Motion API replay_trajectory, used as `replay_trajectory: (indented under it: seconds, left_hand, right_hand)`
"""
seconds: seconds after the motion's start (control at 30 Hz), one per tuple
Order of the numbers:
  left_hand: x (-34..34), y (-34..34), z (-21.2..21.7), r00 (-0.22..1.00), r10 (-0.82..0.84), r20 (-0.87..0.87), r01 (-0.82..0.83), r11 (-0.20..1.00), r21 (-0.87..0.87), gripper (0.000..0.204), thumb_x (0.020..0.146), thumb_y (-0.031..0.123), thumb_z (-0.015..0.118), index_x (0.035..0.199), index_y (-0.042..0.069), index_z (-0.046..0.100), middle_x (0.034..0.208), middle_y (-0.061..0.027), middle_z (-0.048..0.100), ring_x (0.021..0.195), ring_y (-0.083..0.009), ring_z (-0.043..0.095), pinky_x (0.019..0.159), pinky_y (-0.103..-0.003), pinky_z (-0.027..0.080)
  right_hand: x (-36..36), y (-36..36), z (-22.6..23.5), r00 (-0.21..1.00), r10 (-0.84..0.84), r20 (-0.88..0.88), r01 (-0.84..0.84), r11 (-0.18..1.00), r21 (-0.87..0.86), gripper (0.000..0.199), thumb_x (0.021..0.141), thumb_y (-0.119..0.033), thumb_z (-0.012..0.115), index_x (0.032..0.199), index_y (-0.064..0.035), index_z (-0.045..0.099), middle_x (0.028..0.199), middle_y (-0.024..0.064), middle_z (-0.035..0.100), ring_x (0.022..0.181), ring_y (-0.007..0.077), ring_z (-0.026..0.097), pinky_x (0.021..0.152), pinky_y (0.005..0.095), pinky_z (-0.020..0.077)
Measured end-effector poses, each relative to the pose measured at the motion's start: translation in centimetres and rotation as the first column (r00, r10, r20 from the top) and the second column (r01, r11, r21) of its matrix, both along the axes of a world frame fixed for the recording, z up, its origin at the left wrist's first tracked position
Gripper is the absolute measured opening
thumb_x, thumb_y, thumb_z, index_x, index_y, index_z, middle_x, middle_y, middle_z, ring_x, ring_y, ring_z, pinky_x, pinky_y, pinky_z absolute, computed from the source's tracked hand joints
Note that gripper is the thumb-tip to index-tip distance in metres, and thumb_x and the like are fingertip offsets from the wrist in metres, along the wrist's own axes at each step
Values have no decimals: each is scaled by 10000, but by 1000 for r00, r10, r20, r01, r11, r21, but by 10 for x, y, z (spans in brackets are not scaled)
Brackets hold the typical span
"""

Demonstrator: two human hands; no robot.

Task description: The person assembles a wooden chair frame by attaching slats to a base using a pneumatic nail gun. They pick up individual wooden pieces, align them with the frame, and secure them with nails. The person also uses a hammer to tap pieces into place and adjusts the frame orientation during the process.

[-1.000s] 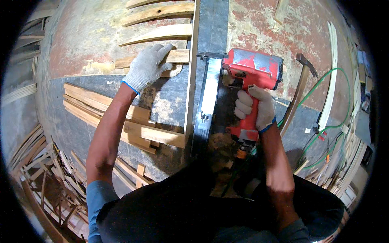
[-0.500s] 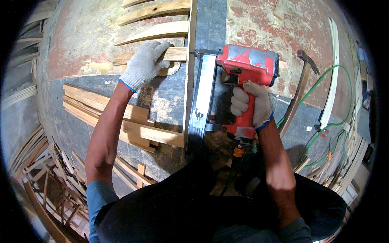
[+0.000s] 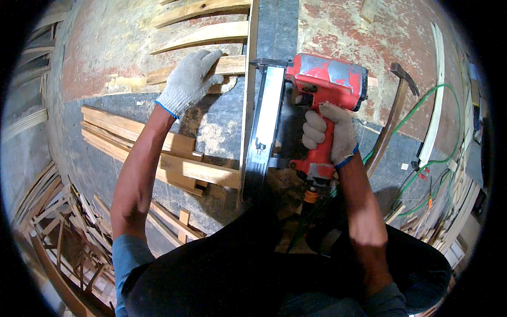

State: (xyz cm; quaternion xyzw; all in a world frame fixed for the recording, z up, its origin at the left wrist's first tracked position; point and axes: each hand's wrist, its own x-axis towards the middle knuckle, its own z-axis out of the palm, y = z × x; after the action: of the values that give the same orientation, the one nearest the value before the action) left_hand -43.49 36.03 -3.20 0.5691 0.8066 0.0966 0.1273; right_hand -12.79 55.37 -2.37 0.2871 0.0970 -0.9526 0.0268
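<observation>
My left hand, in a white knit glove with a blue cuff, grips a short wooden slat, fingers over it and thumb on the near side. The slat's right end meets a long narrow wooden board standing on edge. My gloved right hand is wrapped around the handle of a red and grey nail gun. The gun lies sideways, its nose against the board's right side close to the slat's end. Its long magazine runs beside the board toward me. Whether a finger presses the trigger is hard to see.
More curved slats meet the board farther away. Loose wood strips lie stacked at near left. To the right are a hammer, a green air hose and a pale strip. Scrap wood heaps at lower left.
The view has shifted slightly. Both hands keep the same grips, the left on the slat and the right on the nail gun, whose nose stays by the board.
</observation>
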Motion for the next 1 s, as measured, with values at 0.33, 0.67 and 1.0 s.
replay_trajectory:
  seconds: [0.33, 0.67, 1.0]
  left_hand:
    - [4, 2, 4, 997, 57, 53, -54, 997, -59, 593, 899, 346, 691, 1405, 92, 516, 1308, -189, 573, 1169, -409, 571, 986, -463, 484]
    - [0, 0, -2, 999, 30, 31, -29, 999, -30, 590, 887, 337, 701, 1393, 91, 523, 1293, -179, 578, 1177, -402, 573, 985, -451, 487]
    - [0, 1, -3, 999, 37, 9, -37, 999, -39, 577, 875, 287, 716, 1388, 95, 533, 1281, -187, 586, 1177, -401, 573, 992, -445, 483]
  right_hand:
    - [0, -3, 7, 998, 42, 38, -40, 998, -45, 142, 998, -308, 477, 932, -182, 472, 606, -34, 335, 500, 150, 358, 522, 356, 348]
    - [5, -7, 5, 999, 16, 34, -14, 998, -65, 148, 994, -308, 490, 900, -200, 452, 610, -30, 353, 507, 149, 375, 536, 360, 373]
    - [4, -9, 11, 996, 33, 77, -36, 999, 37, 213, 985, -323, 498, 1102, -152, 543, 608, -52, 325, 505, 121, 349, 510, 324, 331]
